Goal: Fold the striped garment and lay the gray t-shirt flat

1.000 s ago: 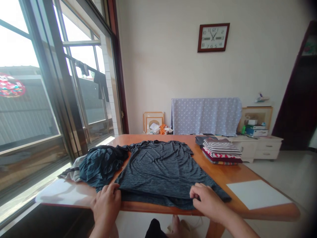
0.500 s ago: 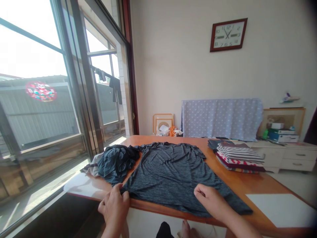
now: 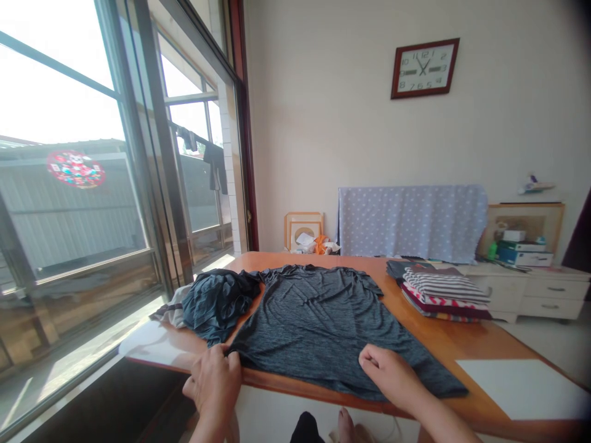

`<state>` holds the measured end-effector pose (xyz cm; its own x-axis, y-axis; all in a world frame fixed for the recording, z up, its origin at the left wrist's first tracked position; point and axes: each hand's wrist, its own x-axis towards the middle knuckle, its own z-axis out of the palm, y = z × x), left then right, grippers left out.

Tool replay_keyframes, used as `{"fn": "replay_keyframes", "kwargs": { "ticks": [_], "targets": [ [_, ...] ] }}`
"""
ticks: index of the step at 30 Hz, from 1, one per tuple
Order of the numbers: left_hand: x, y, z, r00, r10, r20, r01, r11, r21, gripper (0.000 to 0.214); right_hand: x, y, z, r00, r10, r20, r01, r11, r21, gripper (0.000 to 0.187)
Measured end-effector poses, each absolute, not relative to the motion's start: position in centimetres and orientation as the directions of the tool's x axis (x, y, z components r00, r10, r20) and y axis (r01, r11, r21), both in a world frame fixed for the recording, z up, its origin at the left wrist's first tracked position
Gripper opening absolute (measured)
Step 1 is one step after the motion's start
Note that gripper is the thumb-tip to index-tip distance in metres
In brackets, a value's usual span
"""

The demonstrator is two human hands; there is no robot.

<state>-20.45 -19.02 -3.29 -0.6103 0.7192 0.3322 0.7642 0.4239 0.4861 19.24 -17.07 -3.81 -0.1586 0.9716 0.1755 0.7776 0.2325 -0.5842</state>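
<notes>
**Two hands gripping a T-shirt's hem at the table's near edge**

A dark grey T-shirt (image 3: pixel 318 317) is lying flat across the middle of the wooden table (image 3: pixel 466 341). Its collar is pointing to the table's far end and its hem is reaching the table's near edge.

The person's left hand (image 3: pixel 215 384) is sitting at the table's near edge towards its left corner. The fingers are curled together and are pinching the left corner of the hem. The right hand (image 3: pixel 390 378) is resting further right along the same edge, knuckles up. Its fingers are bent inward, closing on the hem's cloth.

A crumpled dark blue garment (image 3: pixel 217 301) is lying heaped on the table's left side, touching the shirt's sleeve. A stack of folded clothes (image 3: pixel 443 295), striped piece on top, is sitting on the table's far right part. It is lying apart from the shirt.

Beyond the table's far end, a dotted blue cloth (image 3: pixel 410 221) is hanging, and a wall clock (image 3: pixel 423 67) is showing above it.
</notes>
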Motion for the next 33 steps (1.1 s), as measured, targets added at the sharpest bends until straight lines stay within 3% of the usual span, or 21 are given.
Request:
{"fn": "replay_keyframes", "kwargs": {
  "ticks": [3,7,13,16,20,23,27,33],
  "targets": [
    [-20.5,-19.2,-2.6,-0.623,0.742,0.247,0.714,0.411,0.567,0.035,19.3,-17.0,-3.9,-0.152,0.975,0.163,0.782,0.219,-0.583,0.019],
    [-21.5,-19.4,-2.3,-0.675,0.699,0.237,0.646,0.405,0.647,0.036,19.3,-16.9,-3.9,-0.154,0.977,0.146,0.782,0.211,-0.587,0.018],
    [-23.2,-19.5,-2.9,-0.706,0.695,0.133,0.607,0.498,0.619,0.038,19.3,-17.2,-3.7,-0.149,0.978,0.144,0.806,0.205,-0.556,0.018],
    [-22.8,-19.9,-2.9,-0.713,0.677,0.183,0.623,0.492,0.608,0.037,19.3,-17.7,-3.3,-0.194,0.968,0.162,0.814,0.251,-0.523,0.018],
    [-20.9,-20.2,-2.5,-0.656,0.618,0.433,0.743,0.425,0.517,0.034,19.1,-18.4,-2.5,-0.235,0.964,0.122,0.826,0.264,-0.498,0.024],
    [-19.1,-19.9,-2.2,-0.451,0.709,0.542,0.884,0.268,0.384,0.03,18.9,-18.7,-2.0,-0.256,0.961,0.101,0.818,0.271,-0.507,0.026],
    [-17.5,-19.1,-2.0,-0.179,0.874,0.452,0.968,0.073,0.242,0.024,18.9,-18.8,-1.9,-0.246,0.966,0.076,0.806,0.248,-0.538,0.024],
    [-18.0,-17.9,-1.3,-0.153,0.941,0.301,0.978,0.101,0.181,0.021,19.5,-18.0,-2.0,-0.275,0.96,0.051,0.748,0.247,-0.616,0.017]
  ]
}}
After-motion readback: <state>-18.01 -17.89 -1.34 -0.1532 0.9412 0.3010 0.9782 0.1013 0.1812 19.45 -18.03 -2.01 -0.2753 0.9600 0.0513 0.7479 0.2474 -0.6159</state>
